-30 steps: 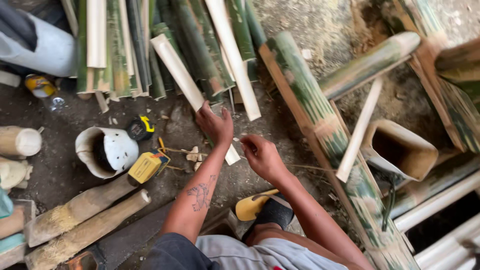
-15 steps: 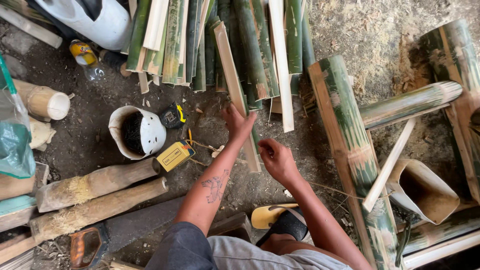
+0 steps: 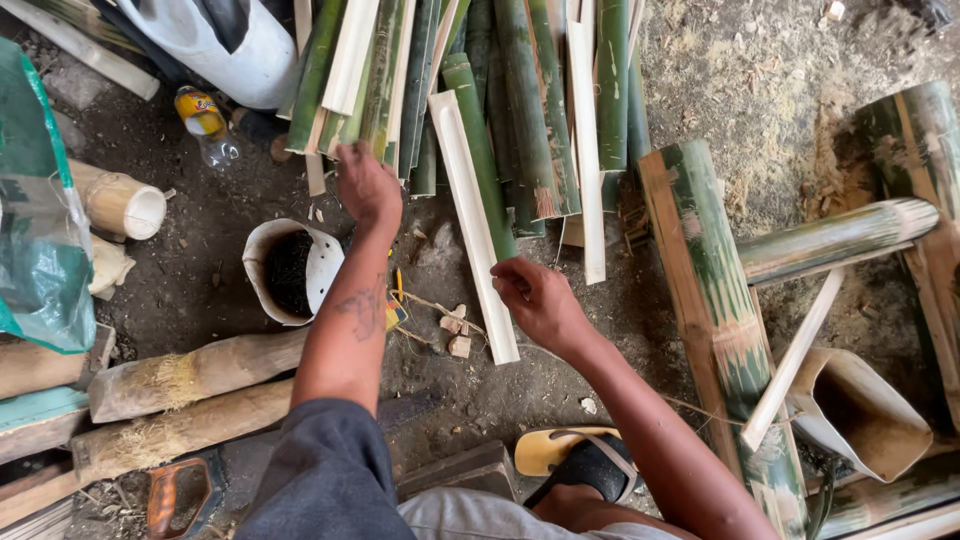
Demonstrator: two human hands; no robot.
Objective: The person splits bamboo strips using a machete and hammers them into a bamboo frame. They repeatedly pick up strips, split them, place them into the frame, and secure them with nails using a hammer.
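The left hand [image 3: 367, 187] grips sticks in the bamboo pile [image 3: 520, 110]. The right hand [image 3: 535, 300] pinches a pale strip [image 3: 472, 225] pointing away; bare dirt lies around it.

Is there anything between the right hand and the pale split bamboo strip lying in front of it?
Nothing visible: the right hand already touches the pale split bamboo strip at its right edge, near its lower end.

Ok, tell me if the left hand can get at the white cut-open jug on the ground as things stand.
Probably yes: the left hand is at the split bamboo strips just above the white jug, with nothing between them; the jug lies beside that forearm.
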